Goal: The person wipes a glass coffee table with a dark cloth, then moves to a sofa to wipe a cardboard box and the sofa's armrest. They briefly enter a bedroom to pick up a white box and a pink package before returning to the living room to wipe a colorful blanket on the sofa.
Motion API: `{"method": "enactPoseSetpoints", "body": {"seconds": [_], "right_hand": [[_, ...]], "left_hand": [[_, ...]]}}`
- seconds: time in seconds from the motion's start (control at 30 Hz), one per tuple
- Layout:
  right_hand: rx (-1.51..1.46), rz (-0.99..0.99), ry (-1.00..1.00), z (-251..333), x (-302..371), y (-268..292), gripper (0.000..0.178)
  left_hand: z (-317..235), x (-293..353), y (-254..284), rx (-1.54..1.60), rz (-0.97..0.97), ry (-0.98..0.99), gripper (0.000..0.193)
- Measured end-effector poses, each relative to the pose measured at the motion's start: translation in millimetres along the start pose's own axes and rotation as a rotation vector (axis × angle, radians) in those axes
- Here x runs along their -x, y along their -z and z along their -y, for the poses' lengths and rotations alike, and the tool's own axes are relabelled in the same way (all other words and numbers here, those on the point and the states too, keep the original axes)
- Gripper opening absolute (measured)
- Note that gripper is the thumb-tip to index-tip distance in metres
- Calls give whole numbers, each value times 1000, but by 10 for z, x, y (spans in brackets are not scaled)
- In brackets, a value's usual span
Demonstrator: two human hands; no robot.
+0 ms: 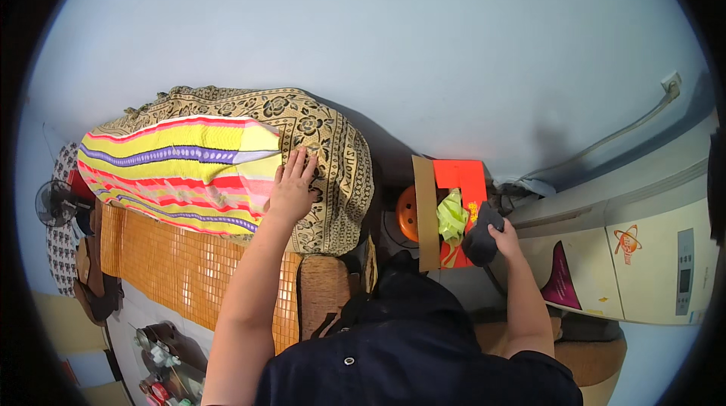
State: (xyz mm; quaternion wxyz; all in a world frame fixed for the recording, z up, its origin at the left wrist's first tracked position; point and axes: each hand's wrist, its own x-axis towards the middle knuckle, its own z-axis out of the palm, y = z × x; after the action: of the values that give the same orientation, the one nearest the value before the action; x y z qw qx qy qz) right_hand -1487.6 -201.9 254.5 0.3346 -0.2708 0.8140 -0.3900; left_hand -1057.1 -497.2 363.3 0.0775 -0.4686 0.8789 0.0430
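My left hand lies with fingers spread on the sofa back, at the right end of a yellow, pink and purple striped cloth. Its fingertips rest on a black-and-tan floral cover draped beneath that cloth. Over on the right, my right hand grips a dark grey, soft-looking cloth. That cloth hangs beside the right edge of an open red box. Crumpled yellow-green material shows inside the box.
A brown cardboard flap stands at the box's left, with an orange stool behind it. A cream refrigerator fills the right side. Bamboo matting covers the sofa seat. A small fan stands far left.
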Motion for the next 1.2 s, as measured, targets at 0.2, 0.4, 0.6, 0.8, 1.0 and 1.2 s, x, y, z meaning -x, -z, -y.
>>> {"method": "enactPoseSetpoints", "body": {"seconds": [0.2, 0.4, 0.6, 0.8, 1.0, 1.2], "right_hand": [[-84, -55, -265, -299, -136, -155, 40], [103, -167, -158, -2498, -998, 107, 47], [203, 114, 331, 204, -922, -932, 31], [195, 395, 754, 2911, -581, -2326, 25], [326, 490, 1333, 4072, -785, -3804, 33], [533, 421, 1407, 4150, -903, -4457, 39]], "left_hand": [[23, 39, 12, -12, 59, 40, 85], [-46, -156, 3, 28, 136, -30, 82], [54, -42, -5, -66, 89, 38, 72], [186, -57, -34, 54, 37, -35, 92], [870, -123, 444, 841, 172, 2, 51], [2269, -399, 838, 759, -416, 681, 26]]}}
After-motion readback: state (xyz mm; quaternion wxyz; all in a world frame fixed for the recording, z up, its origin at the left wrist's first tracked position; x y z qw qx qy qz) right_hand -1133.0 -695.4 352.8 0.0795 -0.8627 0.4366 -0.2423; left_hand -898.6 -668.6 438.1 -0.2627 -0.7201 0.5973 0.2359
